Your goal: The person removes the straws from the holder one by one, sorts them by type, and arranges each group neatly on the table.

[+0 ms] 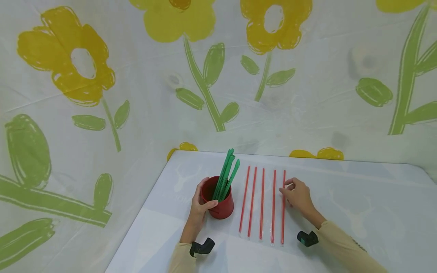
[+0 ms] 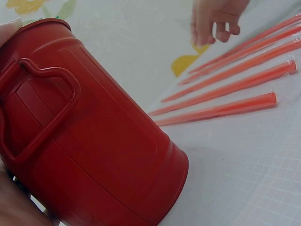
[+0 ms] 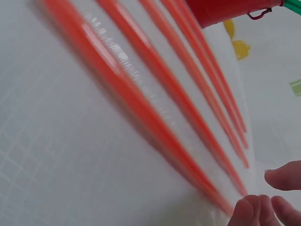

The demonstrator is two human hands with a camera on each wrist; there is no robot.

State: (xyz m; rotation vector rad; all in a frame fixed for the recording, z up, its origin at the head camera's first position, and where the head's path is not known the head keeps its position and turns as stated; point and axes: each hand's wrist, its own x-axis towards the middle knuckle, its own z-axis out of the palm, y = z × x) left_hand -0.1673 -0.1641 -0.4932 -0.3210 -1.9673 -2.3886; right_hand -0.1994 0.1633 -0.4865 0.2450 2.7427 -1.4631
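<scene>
My left hand [image 1: 197, 208] grips a red metal pot [image 1: 223, 209], thumb on the near rim and fingers round its left side. Several green straws [image 1: 225, 178] with dark print lean out of the pot. A wire handle [image 2: 70, 84] shows on the pot's side in the left wrist view. To the right, several red straws [image 1: 261, 204] in clear wrappers lie side by side on the table. My right hand [image 1: 298, 195] is over the upper part of the rightmost red straw [image 3: 141, 110], fingers loosely bent. In the right wrist view, thumb and fingers stand apart near its far end.
The white table [image 1: 358, 204] carries faint printed figures. Behind and to the left hangs a pale cloth [image 1: 143, 94] with yellow flowers and green leaves. A black band piece [image 1: 202, 247] sits on the left wrist and another black piece [image 1: 308, 239] by the right.
</scene>
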